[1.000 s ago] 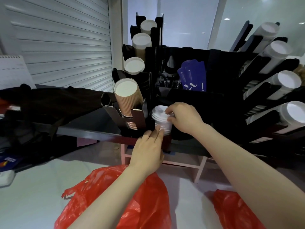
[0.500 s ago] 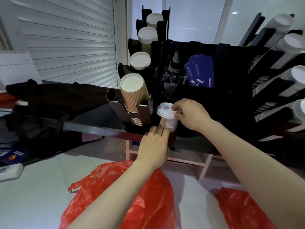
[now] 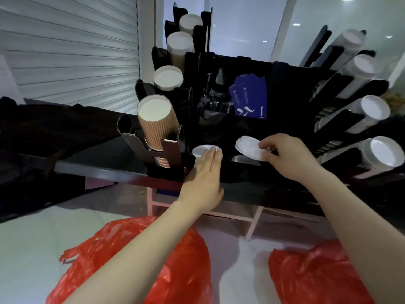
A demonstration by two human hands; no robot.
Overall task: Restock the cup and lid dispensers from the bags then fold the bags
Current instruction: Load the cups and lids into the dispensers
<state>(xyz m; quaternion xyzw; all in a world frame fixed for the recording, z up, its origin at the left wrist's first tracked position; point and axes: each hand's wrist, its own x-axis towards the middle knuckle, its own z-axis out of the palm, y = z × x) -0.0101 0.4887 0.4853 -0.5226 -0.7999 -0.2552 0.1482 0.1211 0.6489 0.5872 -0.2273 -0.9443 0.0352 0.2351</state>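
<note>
A black dispenser rack [image 3: 241, 64] holds stacks of paper cups on its left and right. My right hand [image 3: 287, 156] grips a small stack of white lids [image 3: 248, 147], tilted, above a slot in the rack's front row. My left hand [image 3: 203, 178] lies flat with its fingers together, fingertips resting on a second stack of white lids [image 3: 200, 150] that sits in the slot to the left. Two red plastic bags lie on the white surface below: one [image 3: 122, 260] under my left forearm, the other [image 3: 311, 273] under my right forearm.
A ribbed brown cup stack [image 3: 156, 123] leans out of the rack just left of my left hand. White cup stacks [image 3: 379, 156] jut out on the right. Blue packets [image 3: 248, 99] sit in the rack's middle. A dark bag [image 3: 43, 132] lies on the black shelf at left.
My right hand has lifted some lids off the stack and carried them to the right. My left hand has shifted from the stack's side to its top. The camera has moved closer.
</note>
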